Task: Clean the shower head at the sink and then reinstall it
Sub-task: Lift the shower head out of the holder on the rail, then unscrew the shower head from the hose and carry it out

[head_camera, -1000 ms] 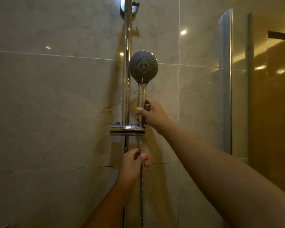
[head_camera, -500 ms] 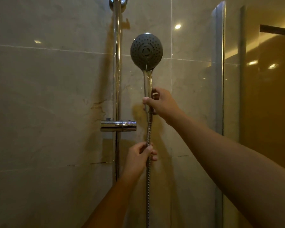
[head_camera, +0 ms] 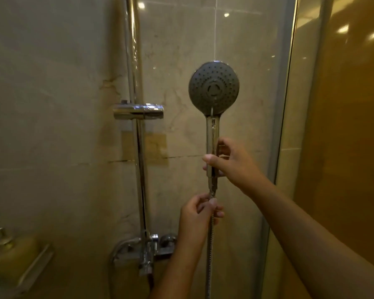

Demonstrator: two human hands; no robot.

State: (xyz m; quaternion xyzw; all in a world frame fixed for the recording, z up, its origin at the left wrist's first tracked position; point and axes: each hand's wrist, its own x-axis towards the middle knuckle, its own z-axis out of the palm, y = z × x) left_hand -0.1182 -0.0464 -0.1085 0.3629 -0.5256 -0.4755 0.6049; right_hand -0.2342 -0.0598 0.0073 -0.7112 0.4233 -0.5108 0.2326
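Chrome-handled shower head [head_camera: 213, 89], one item: round dark-grey spray face dotted with rings of nozzles around a central ring insert, and a straight polished handle tapering to a hose connector. It is held upright in the air, face toward the camera, to the right of the riser rail [head_camera: 134, 61] and clear of the holder bracket [head_camera: 138, 111].

- Right hand [head_camera: 231, 162]: closed around the lower handle, thumb across the front, fingers behind.
- Left hand [head_camera: 198, 214]: pinching the metal hose [head_camera: 209, 255] just below the connector, thumb and fingers curled on it.
- Hose: hangs straight down from the handle and out of view at the bottom.

Change noted: one second ago the handle sat in the bracket. Half a second ago it was lifted out just beside the rail, and it now stands well to the right of it. The left hand has moved up the hose, closer to the right hand. The mixer tap [head_camera: 147, 249] and a wall shelf [head_camera: 20, 262] have come into view.
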